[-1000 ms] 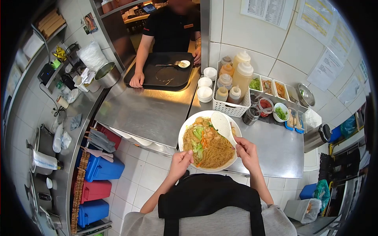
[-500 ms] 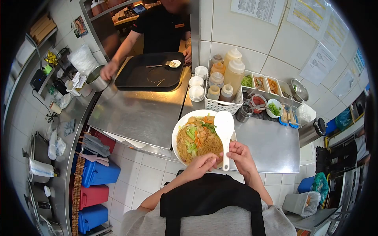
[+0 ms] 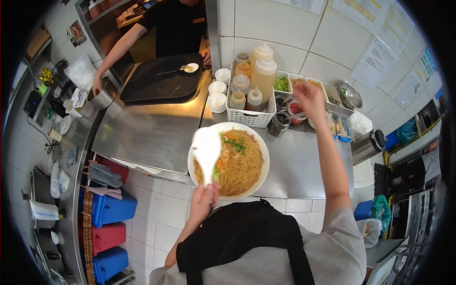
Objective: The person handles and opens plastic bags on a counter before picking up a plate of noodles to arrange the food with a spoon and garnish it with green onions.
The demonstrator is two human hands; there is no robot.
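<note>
My left hand (image 3: 204,202) is closed round the handle of a white rice paddle (image 3: 207,149), whose broad blade is raised over the left part of a white bowl (image 3: 267,164). Thin noodles (image 3: 242,173) with greens, carrot and pieces of topping fill the bowl at the counter's front edge. My right hand (image 3: 309,99) is stretched out above the small topping tubs, near a tub of orange topping (image 3: 313,83) and a jar of red topping (image 3: 295,108). Its fingers are bunched together; whatever they hold, if anything, is hidden.
A white basket (image 3: 249,118) of sauce bottles stands behind the bowl, beside stacked small white cups (image 3: 217,100). Chopped greens fill a tub (image 3: 281,84). Across the pass, a co-worker's hand (image 3: 97,85) reaches into a metal pot (image 3: 103,97), next to a black tray (image 3: 161,85).
The paddle has gone from my right hand to my left and moved leftward. My right hand has left the bowl and reached to the topping tubs. The co-worker's hand has entered the pot.
</note>
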